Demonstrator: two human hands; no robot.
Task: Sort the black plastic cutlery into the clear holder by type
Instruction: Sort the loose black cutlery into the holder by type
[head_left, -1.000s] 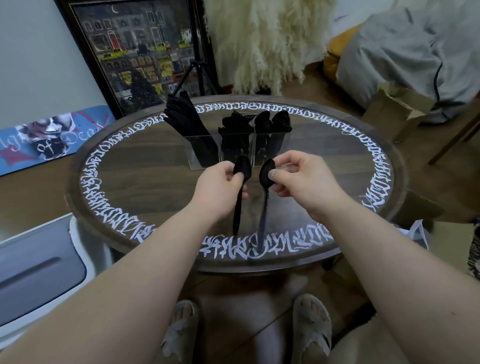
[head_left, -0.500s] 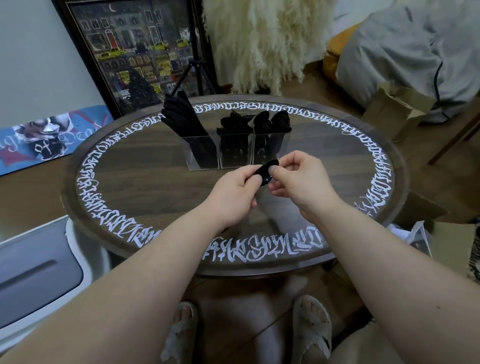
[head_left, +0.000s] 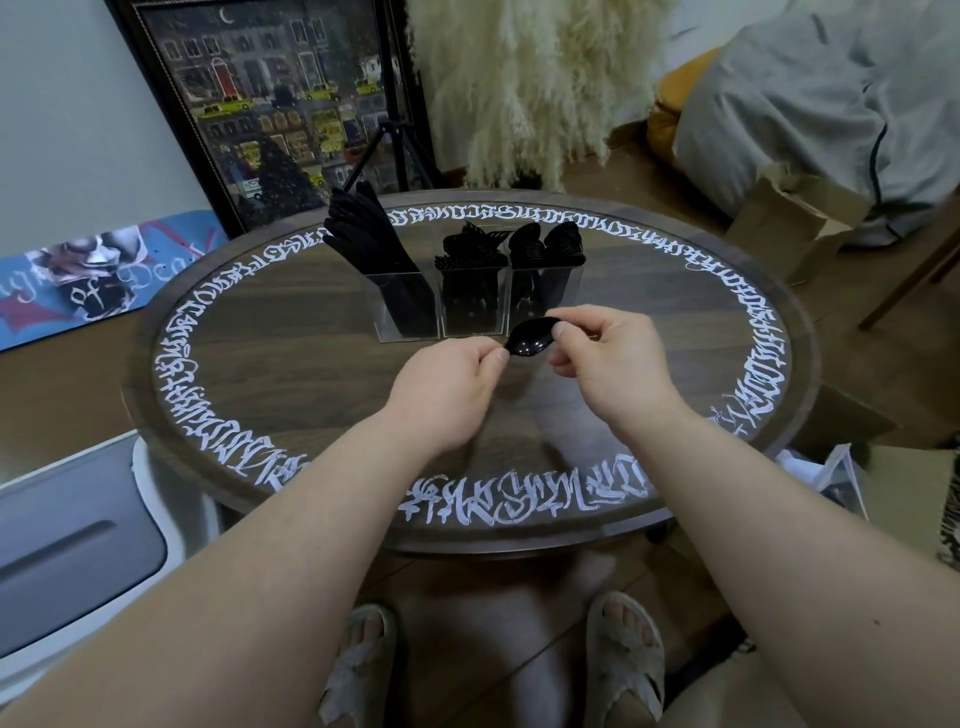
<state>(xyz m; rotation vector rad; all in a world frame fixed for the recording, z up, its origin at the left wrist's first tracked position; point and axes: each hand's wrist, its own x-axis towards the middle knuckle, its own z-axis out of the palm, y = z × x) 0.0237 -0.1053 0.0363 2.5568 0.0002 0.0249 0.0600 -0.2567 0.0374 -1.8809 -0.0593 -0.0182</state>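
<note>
1. A round wooden table (head_left: 649, 332) takes up most of the floor here, with a ring of white calligraphy running just inside its rim. The person stands at its near edge, feet in pale sandals (head_left: 626, 670) showing beneath it.
2. Behind the table's far edge a framed city picture (head_left: 270, 98) leans against the wall, with a fluffy cream throw (head_left: 530, 78) to its right. A cardboard box (head_left: 795, 218) sits on the floor off the far right edge, and a white bin (head_left: 78, 545) stands by the near left edge.
3. The clear holder (head_left: 470, 301) stands on the table a little beyond its centre, three compartments side by side. The left one holds black knives (head_left: 363, 234) leaning to the left, the middle one black forks (head_left: 472, 249), the right one black spoons (head_left: 545, 244), bowls up.
4. The left hand (head_left: 447, 389) hovers over the table centre, just in front of the holder, thumb and forefinger pressed onto the near end of a black spoon bowl (head_left: 530, 338).
5. The right hand (head_left: 613, 358) pinches the far end of the same bowl between thumb and forefinger, its other fingers curled under.
6. That spoon is held clear of the tabletop between both hands, just in front of the holder's right compartment. Its handle is hidden, so I cannot tell whether one spoon or two are stacked there.
</note>
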